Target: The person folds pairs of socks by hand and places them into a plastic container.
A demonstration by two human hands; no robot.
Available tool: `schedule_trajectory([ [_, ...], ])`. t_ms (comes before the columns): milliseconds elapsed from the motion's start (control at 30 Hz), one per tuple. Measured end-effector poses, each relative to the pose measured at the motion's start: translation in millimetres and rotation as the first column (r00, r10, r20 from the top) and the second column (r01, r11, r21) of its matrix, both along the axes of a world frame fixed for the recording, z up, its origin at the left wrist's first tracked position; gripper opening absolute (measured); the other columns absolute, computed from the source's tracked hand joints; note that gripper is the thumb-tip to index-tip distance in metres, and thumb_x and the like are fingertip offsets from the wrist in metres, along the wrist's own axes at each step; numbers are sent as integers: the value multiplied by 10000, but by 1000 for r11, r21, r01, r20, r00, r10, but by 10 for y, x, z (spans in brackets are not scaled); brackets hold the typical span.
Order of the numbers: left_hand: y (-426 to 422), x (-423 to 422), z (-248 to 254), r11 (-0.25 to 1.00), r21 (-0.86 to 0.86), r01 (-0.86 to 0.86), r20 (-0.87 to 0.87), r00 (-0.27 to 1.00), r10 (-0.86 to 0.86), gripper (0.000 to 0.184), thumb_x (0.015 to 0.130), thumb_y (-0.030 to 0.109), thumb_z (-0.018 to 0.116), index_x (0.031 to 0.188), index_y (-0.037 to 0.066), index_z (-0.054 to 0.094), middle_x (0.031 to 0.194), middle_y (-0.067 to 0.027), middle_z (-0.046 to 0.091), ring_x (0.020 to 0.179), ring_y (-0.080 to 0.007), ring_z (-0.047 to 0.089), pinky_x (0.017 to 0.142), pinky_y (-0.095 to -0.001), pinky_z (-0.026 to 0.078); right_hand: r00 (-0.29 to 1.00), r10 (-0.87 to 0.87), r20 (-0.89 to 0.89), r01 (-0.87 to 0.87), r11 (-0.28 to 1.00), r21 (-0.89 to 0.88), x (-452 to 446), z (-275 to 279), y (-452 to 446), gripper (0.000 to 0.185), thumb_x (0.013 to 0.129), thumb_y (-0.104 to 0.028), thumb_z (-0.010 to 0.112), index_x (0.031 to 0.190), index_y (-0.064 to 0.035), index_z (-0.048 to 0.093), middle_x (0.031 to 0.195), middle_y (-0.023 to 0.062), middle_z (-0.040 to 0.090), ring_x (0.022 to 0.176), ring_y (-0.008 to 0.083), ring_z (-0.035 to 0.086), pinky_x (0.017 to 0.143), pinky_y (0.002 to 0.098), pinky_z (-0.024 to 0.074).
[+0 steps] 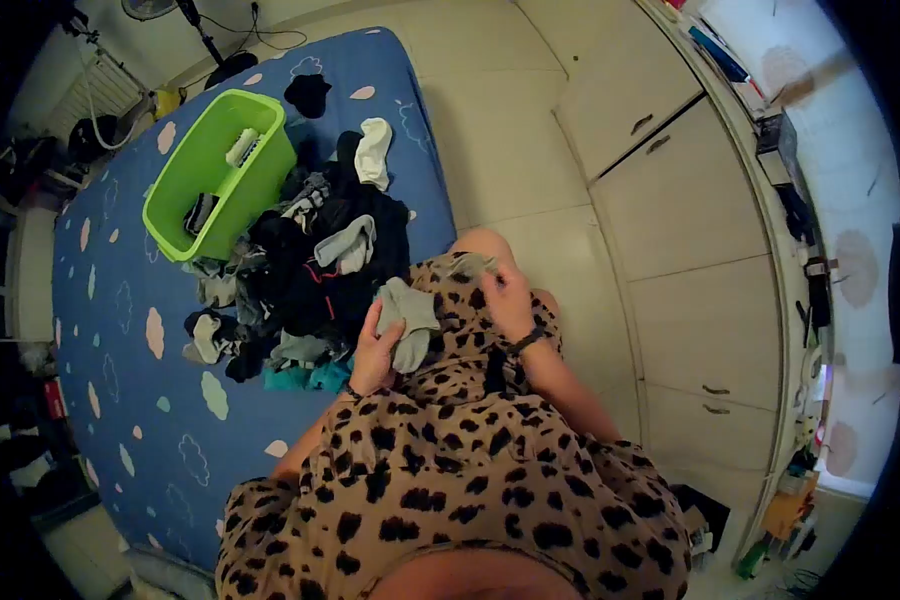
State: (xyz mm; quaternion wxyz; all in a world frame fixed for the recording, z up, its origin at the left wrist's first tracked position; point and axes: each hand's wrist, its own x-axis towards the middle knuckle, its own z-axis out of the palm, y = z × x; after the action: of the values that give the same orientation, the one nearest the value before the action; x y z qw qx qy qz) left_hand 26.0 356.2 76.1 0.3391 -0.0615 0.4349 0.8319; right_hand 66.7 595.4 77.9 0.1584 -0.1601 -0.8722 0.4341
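My left hand [373,352] is closed on a light grey sock [410,322], held over my lap. A second greyish sock [469,266] hangs at the fingertips of my right hand [510,303], which is closed on it above my knee. To the left, a heap of socks and dark clothes [290,270] covers part of the bed. On that heap lie a grey-and-white sock [348,245] and a white sock [373,153]. Behind it stands a green plastic bin [170,185] with a few folded bundles inside, one whitish [242,148] and one dark striped [201,213].
The bed [170,420] has a blue sheet with cloud shapes. A black sock-like bundle [308,95] lies near its far edge. Pale cabinets [685,215] line the right side, across a tiled floor [500,150]. A fan stand [232,68] is at the back left.
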Motion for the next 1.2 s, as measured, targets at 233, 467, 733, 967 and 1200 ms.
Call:
schedule_trajectory([
  [233,358,62,-6,900,-306,311,-271,877,-396,779,828,133,685,1452,39,229,1390,-174,368,1188,-289,466,959,-384,413,935,-354,3,190,495,-848,111,775,119,169,945,-209,570,903,-46,583,790,-27,568,687,48,480,583,214,397],
  [467,319,-43,559,878,-467,-107,-735,600,-317,365,842,80,620,1174,14,481,1155,-118,487,1050,-239,526,902,-363,440,983,-185,21,175,884,-434,173,875,-273,172,924,-171,576,882,-4,585,819,23,591,710,99,528,638,256,442],
  [733,455,-63,423,943,315,105,111,983,-146,293,982,228,499,1255,124,484,1137,4,581,924,-104,569,710,-222,465,959,167,-228,-153,985,76,107,1216,-491,123,821,-17,607,940,11,593,938,128,589,830,264,601,738,321,484],
  [967,430,-62,502,970,225,88,-56,995,-77,393,957,142,528,1332,77,433,1251,-42,552,1102,-173,554,880,-297,473,966,199,-163,-171,970,173,123,1291,-591,165,776,1,662,924,7,587,927,113,579,883,278,596,763,328,483],
  [1200,354,-38,482,987,-154,55,-432,894,-117,278,828,-20,594,1105,-10,608,1068,-62,653,967,-152,609,843,-283,475,937,296,-184,-199,888,415,111,1251,-576,168,726,14,673,880,10,606,934,118,604,833,296,598,714,361,499],
])
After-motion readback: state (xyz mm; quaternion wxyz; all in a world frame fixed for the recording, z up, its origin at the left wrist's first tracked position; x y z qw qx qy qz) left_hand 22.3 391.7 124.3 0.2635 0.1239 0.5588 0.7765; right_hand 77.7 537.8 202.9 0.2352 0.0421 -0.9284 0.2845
